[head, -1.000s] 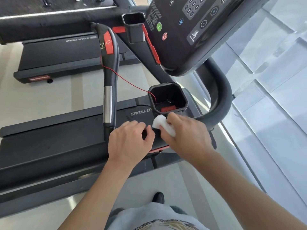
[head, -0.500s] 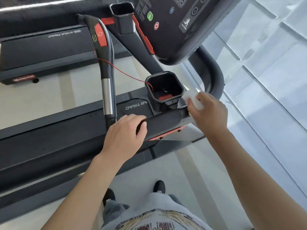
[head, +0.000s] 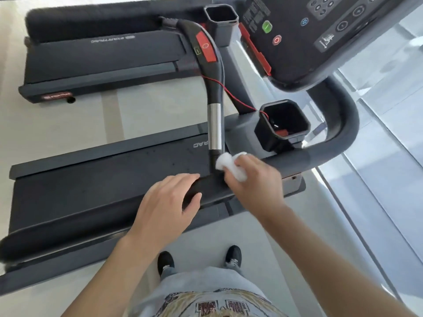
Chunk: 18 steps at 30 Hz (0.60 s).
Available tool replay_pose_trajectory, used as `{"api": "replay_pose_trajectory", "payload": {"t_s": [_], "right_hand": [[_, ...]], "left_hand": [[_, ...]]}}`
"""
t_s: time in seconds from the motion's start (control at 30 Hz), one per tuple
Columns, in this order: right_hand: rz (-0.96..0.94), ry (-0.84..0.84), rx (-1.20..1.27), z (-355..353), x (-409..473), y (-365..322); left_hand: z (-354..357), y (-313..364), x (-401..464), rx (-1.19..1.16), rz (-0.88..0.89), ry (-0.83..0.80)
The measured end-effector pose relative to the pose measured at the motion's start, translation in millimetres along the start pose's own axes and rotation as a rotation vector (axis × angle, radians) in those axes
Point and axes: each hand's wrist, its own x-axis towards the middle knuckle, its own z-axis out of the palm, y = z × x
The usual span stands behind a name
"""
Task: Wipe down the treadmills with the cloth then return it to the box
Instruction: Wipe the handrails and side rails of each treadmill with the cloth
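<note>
Back from the curved side rail, the right hand (head: 254, 179) now grips the white cloth (head: 231, 165) at the handlebar (head: 212, 186) junction, just beside the left hand (head: 169, 202) curled around that bar, so wiping continues, probably up the silver grip next.

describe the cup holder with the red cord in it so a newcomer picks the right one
Start at the treadmill console at top right. Just below its lower edge sits a black octagonal cup holder. Unlike the empty holder farther up, this one has a red cord running into it.
</note>
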Motion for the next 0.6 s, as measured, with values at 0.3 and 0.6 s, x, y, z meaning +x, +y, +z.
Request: {"api": "replay_pose_trajectory", "payload": {"t_s": [0.3, 0.6], "right_hand": [[-0.262, -0.165, 0.004, 63, -9, -158], [-0.342, -0.664, -0.007, 105, 19, -272]], "left_hand": [[-59, -106, -83, 0.049, -0.097, 0.067], [-98, -184, -154, 0.013, -0.28, 0.206]]}}
